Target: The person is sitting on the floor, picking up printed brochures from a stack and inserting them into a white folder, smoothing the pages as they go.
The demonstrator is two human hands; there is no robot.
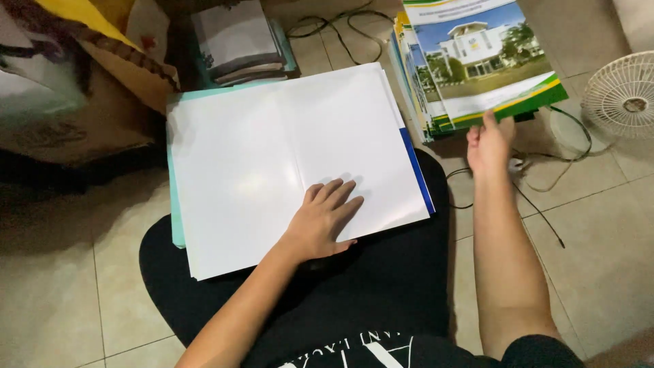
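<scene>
Risk, my judgement: white glossy sheets (272, 157) sit on my lap, overhanging knee; if my left hand (323, 221) lifts, slick stack could slide onto tiled floor (599, 238). Printed covers (477, 61) lie stacked on floor at my right, top one tilted; careless pull could drag several or crease corner. Black cable (538, 211) lies close by; could snag.

Pose: left hand flat, palm down, fingers spread, pressing the sheets near their lower right, grasping nothing. Right hand (489, 143) reaches forward, arm straight, fingers pinching lower edge of top printed cover.
</scene>
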